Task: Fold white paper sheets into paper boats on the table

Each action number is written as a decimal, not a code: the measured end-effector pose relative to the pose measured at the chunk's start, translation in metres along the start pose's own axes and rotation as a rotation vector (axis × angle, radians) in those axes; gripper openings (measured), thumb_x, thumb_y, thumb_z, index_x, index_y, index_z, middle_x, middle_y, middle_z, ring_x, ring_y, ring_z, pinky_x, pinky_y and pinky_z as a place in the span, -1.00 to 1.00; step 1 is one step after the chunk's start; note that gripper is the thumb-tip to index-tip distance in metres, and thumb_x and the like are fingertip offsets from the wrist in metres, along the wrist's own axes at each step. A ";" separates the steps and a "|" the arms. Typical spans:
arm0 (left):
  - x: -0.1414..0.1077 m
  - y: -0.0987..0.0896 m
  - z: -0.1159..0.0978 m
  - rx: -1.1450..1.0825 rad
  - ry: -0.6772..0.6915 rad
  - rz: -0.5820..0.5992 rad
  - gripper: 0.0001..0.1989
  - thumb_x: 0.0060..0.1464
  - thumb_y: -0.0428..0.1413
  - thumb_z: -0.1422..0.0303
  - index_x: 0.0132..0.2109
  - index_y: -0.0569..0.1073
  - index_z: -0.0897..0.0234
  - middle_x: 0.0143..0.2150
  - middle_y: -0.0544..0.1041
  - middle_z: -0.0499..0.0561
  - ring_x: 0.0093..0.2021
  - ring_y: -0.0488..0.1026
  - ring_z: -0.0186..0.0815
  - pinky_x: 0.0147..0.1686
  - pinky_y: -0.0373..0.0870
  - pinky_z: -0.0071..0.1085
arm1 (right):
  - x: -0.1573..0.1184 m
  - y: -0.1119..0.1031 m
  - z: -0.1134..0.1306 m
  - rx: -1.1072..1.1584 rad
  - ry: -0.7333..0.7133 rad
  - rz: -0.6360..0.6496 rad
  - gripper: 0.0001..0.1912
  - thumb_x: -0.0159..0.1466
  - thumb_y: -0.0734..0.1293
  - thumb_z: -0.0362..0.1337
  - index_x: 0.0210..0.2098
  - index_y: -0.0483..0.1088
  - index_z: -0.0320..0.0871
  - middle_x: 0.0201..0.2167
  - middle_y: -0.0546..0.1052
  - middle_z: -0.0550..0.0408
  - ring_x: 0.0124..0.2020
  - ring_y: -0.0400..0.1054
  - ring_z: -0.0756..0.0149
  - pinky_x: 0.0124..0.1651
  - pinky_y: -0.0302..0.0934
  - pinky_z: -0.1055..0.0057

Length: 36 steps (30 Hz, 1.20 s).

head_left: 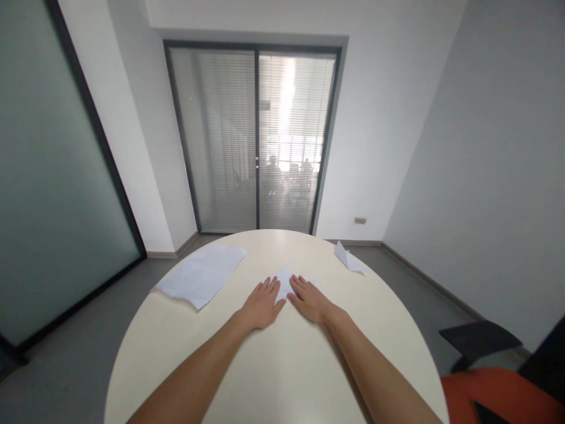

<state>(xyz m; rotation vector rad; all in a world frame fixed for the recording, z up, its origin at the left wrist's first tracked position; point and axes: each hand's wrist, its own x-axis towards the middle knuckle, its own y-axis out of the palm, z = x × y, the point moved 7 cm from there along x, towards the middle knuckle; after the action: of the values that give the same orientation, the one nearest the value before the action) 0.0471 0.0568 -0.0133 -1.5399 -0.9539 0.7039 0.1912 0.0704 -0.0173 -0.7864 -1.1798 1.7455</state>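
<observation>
A small piece of folded white paper (283, 281) lies on the round table between my two hands, its top coming to a point. My left hand (261, 304) rests flat on its left side with the fingers stretched forward. On the paper's right side lies my right hand (309, 299), also flat, fingers out and palm down. Both thumbs point inward, a small gap apart, near the paper's lower edge. Much of the paper is hidden under the hands.
On the table's left lies a large creased white sheet (203, 272), partly along the rim. A folded white paper shape (348, 259) stands near the far right edge of the cream table (282, 377). An orange chair (503, 391) with a black armrest is at the lower right.
</observation>
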 end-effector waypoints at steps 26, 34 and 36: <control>-0.001 -0.003 -0.001 0.035 -0.036 -0.096 -0.34 0.36 -0.29 0.08 0.38 0.11 0.49 0.43 0.04 0.34 0.44 -0.07 0.02 0.35 -0.03 -0.05 | -0.004 -0.006 0.006 -0.064 -0.012 -0.004 -0.29 0.41 -0.03 0.16 0.43 -0.06 -0.02 0.46 -0.16 -0.04 0.46 -0.39 -0.07 0.41 -0.32 -0.03; -0.001 -0.002 -0.001 0.064 -0.041 -0.052 -0.35 0.34 -0.25 0.12 0.40 0.06 0.46 0.45 -0.03 0.29 0.45 -0.11 0.00 0.36 -0.05 -0.05 | -0.009 -0.006 0.014 -0.050 -0.013 0.079 -0.29 0.37 -0.08 0.26 0.42 -0.13 0.19 0.48 -0.24 0.12 0.44 -0.53 -0.22 0.39 -0.44 -0.17; 0.000 0.000 0.000 0.070 -0.037 -0.056 -0.36 0.33 -0.23 0.15 0.40 0.06 0.45 0.45 -0.03 0.28 0.45 -0.10 0.00 0.36 -0.04 -0.05 | -0.009 -0.006 0.015 -0.039 -0.022 0.085 -0.30 0.37 -0.08 0.25 0.42 -0.14 0.19 0.47 -0.25 0.12 0.44 -0.53 -0.18 0.40 -0.45 -0.15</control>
<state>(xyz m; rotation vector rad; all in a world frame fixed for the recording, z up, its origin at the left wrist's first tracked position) 0.0470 0.0567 -0.0130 -1.4380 -0.9871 0.7207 0.1848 0.0573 -0.0058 -0.8537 -1.2136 1.8089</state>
